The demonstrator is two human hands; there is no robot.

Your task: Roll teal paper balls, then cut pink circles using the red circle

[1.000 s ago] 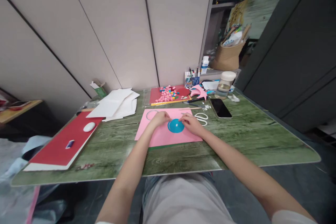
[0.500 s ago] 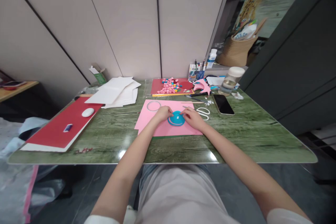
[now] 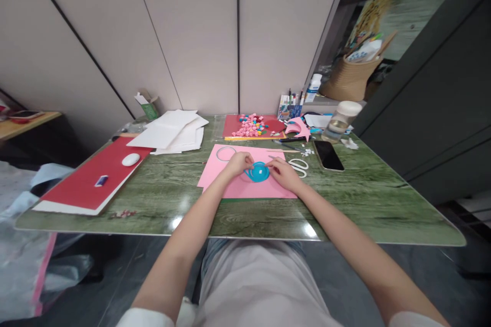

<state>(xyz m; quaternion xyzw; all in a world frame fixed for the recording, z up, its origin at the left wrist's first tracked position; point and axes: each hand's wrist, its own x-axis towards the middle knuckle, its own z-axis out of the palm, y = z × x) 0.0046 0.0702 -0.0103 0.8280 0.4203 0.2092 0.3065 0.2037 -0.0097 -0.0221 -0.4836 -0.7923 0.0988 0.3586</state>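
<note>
A round blue paper disc (image 3: 261, 172) with a small white square on it lies over the pink paper (image 3: 245, 191). Around its edge runs a thin blue paper ring (image 3: 247, 176), set a little off the disc towards the left. My left hand (image 3: 241, 162) pinches the ring's upper left side between thumb and fingers. On the opposite side, the fingers of my right hand (image 3: 283, 171) are closed at its upper right edge; the exact grip there is too small to make out. White-handled scissors (image 3: 299, 167) lie just right of my right hand.
A grey ring (image 3: 226, 147) rests on the pink paper. Behind are small pink and blue pieces (image 3: 251, 126) on red paper. A phone (image 3: 329, 155) and a water bottle (image 3: 340, 121) stand right; white sheets (image 3: 169, 130) and red card (image 3: 86, 176) lie left.
Both hands stay at the blue pieces. The blue ring has shifted against the disc, its gap moving from the lower edge to the upper left. The camera view has tilted slightly.
</note>
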